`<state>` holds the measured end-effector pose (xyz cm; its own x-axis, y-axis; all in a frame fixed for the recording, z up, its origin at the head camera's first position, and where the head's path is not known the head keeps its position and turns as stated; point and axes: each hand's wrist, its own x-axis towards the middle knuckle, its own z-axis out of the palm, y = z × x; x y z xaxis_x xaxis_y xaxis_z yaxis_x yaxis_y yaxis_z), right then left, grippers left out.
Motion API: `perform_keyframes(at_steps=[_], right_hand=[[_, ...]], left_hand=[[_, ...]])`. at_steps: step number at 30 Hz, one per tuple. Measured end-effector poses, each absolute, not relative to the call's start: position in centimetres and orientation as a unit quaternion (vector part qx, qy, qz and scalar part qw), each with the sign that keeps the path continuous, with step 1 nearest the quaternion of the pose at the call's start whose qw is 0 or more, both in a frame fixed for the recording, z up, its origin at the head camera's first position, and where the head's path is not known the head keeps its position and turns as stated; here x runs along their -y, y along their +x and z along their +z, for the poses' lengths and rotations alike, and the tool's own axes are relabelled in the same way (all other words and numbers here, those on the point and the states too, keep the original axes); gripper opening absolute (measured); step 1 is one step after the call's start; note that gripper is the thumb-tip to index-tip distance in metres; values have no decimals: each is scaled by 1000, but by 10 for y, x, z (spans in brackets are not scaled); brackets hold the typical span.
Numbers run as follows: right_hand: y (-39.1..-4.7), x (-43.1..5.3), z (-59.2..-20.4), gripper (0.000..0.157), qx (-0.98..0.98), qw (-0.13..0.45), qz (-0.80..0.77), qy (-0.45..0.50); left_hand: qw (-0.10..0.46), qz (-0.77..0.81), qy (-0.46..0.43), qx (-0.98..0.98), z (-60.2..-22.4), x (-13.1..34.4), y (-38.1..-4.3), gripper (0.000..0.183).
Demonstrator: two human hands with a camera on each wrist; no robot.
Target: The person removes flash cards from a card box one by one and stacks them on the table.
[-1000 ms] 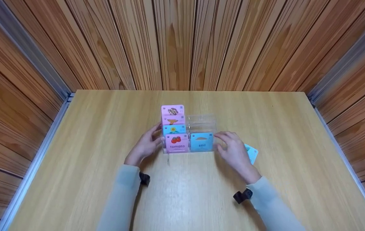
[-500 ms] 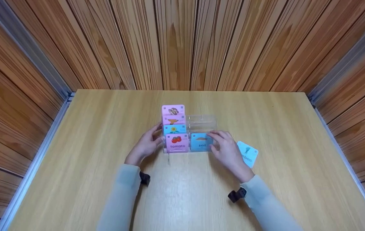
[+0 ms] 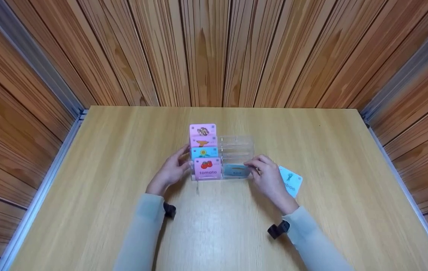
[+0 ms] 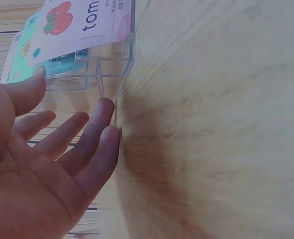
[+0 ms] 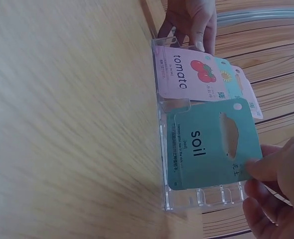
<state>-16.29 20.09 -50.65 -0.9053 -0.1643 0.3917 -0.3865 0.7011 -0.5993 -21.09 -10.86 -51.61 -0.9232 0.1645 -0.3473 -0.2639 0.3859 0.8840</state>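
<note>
A clear plastic card rack [image 3: 237, 142] stands mid-table with two columns of slots. My right hand [image 3: 271, 181] pinches the blue "soil" card [image 5: 212, 144] by its upper right corner, thumb on the printed face. That card leans toward me, its lower edge in the right column's front slot. My left hand [image 3: 169, 169] rests at the rack's left side, fingers loosely bent and thumb near the cards. Upright in the left column are a pink "tomato" card [image 3: 207, 169], a blue sunflower card [image 3: 204, 152] and two pink cards [image 3: 202, 130] behind.
Just right of my right hand, a light blue card [image 3: 292, 180] lies flat on the wooden table [image 3: 123, 150], its word partly covered by that hand. A wood-plank wall [image 3: 206, 56] rises behind the table's far edge.
My right hand has moved left from the rack's right edge to grip the soil card, which has tipped from upright toward me. More of the loose card shows. My left hand stays put.
</note>
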Motion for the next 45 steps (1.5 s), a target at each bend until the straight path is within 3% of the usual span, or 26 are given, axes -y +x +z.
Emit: perform_keyframes(at_steps=[15,35,40,45], right_hand=[[-156,-215,-500,20,890,187,383,160],[-144,-287,-505,15,856,298,400,136],[-141,-309,-505,15,871,284,392,84],[-141,-326,-507,13,881,235,410,16]], left_hand=[[188,554,-19,-811,-516,110,-210,68],[185,559,-10,-808,-518,110,-211,69],[188,556,-11,-809,-518,110,-212,68],[184,551,-13,-814,-518,109,-211,67]])
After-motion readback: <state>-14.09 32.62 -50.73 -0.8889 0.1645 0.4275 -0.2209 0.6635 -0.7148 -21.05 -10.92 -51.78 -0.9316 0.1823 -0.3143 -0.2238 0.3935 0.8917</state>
